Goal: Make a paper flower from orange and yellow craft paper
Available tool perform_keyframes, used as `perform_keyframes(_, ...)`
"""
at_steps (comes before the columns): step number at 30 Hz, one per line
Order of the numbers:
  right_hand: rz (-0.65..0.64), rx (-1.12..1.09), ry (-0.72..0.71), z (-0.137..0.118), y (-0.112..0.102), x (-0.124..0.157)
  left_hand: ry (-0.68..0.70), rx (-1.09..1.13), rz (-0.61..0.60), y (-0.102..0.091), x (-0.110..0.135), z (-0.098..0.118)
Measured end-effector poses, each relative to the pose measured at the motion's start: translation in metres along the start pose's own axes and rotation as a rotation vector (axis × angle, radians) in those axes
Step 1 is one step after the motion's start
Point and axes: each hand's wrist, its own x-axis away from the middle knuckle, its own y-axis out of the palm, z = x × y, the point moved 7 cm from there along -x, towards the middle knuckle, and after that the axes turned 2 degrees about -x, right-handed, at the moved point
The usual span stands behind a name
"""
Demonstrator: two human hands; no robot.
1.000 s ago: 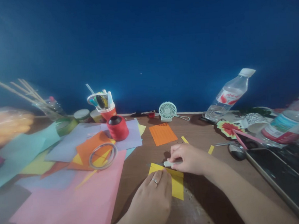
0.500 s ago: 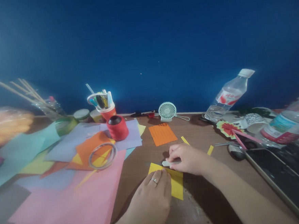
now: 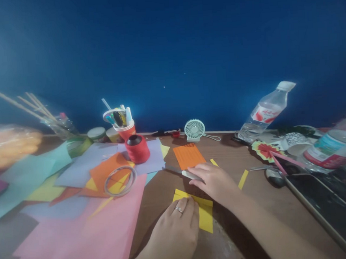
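Yellow paper (image 3: 206, 218) lies on the wooden table (image 3: 162, 189) right in front of the person. The left hand (image 3: 174, 232) rests flat on its near left corner with the fingers together, gripping nothing; a ring shows on one finger. At 1 o'clock from it, just beyond the paper's far edge, the right hand (image 3: 213, 180) is closed over the pale handle of a craft knife (image 3: 182, 172), whose thin blade points off toward 10 o'clock, low over the bare wood.

Past the knife at 12 o'clock sits a pleated orange paper (image 3: 189, 155), with a small white fan (image 3: 194, 129) behind it by the blue wall. A yellow strip (image 3: 243, 179) lies at 3 o'clock from the right hand. Out at 9 to 10 o'clock a large pink sheet (image 3: 88, 234) spreads under a clear tape ring (image 3: 119, 180), and a red thread spool (image 3: 137, 148) stands farther back. A water bottle (image 3: 263, 111) leans at 2 o'clock.
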Motion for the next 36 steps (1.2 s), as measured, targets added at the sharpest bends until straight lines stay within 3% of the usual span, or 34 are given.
perform_keyframes(2, 0.078, 0.035, -0.02, -0.006, -0.008, 0.003, -0.024, 0.017, 0.0, 0.0, -0.001, -0.002)
perform_keyframes(4, 0.071, 0.027, 0.026, -0.007, -0.013, 0.007, -0.059, 0.038, -0.015, 0.0, -0.002, -0.004)
perform_keyframes(11, -0.196, -0.035, 0.309, 0.012, -0.001, 0.026, -0.073, 0.09, -0.078, 0.001, -0.002, -0.004)
perform_keyframes(22, -0.197, 0.08, 0.331, 0.013, 0.0, 0.024, -0.053, 0.054, -0.113, -0.017, -0.007, -0.002)
perform_keyframes(27, -0.18, 0.084, 0.349, 0.013, 0.001, 0.026, -0.039, 0.011, -0.099, -0.013, -0.004, 0.0)
perform_keyframes(36, -0.2, 0.109, 0.392, 0.017, -0.013, 0.031, -0.206, -0.015, -0.172, -0.01, -0.006, -0.02)
